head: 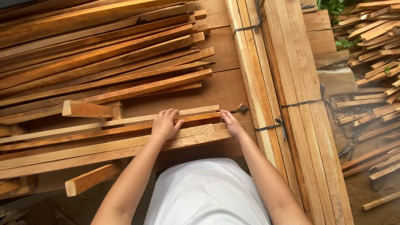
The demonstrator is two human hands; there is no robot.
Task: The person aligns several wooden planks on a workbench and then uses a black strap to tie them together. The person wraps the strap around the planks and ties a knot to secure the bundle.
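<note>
Across the far left and centre, a broad heap of long reddish wooden slats (pixel 100 54), fanned loosely over one another, ends ragged toward the right, likely just dropped there and not yet squared. Along the right, tied bundles of pale planks (pixel 291 83), packed edge to edge and cinched with dark wire ties (pixel 277 125), so held tight as units. Beyond those, at the far right edge, a scatter of short offcuts (pixel 375 46) on bare dirt, with a little green foliage (pixel 333 8) at the top. Under everything in the centre, a dark wooden platform (pixel 221 87), bare between heap and bundles. Nearest the body, a small stack of slats (pixel 104 141) laid roughly parallel across short cross blocks (pixel 85 109), which lift the stack off the platform; right ends almost level close to the bundles. Left hand (pixel 164 124) flat on top of that stack near its right end, fingers curled over the upper slat, pressing rather than closed around it. Right hand (pixel 230 123) against the end faces of the slats, fingers spread and open, seemingly set there to butt the ends even; nothing clasped. Beside the right hand's fingertips, a small rusty twist of wire (pixel 241 109) lying on the platform.
</note>
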